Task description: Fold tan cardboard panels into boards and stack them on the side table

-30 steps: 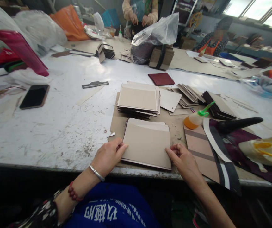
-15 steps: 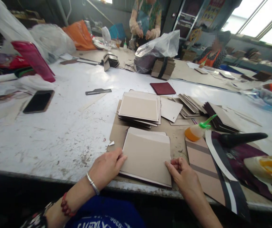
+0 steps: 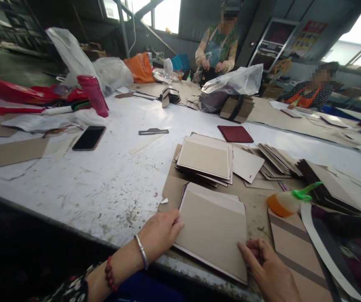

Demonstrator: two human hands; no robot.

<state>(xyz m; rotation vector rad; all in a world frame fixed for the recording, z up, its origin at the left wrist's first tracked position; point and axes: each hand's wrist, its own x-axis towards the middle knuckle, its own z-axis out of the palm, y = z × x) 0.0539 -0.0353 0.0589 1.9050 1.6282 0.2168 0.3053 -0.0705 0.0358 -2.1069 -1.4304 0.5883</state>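
A tan cardboard folder piece [image 3: 213,228] lies flat at the near edge of the white table [image 3: 105,184]. My left hand [image 3: 160,233] pinches its left edge with fingers curled. My right hand [image 3: 270,272] presses its lower right corner, fingers bent against the board. Behind it sits a stack of similar tan boards [image 3: 205,159].
A glue bottle with a green nozzle [image 3: 289,201] lies to the right, beside dark card stacks [image 3: 322,184]. A phone [image 3: 89,137], a metal ruler [image 3: 153,131] and a maroon cover [image 3: 234,134] lie farther out. Two other people work at the far side.
The view has tilted up and swung left, so the table and hands sit lower and further right in frame. Both hands keep their hold on the tan piece.
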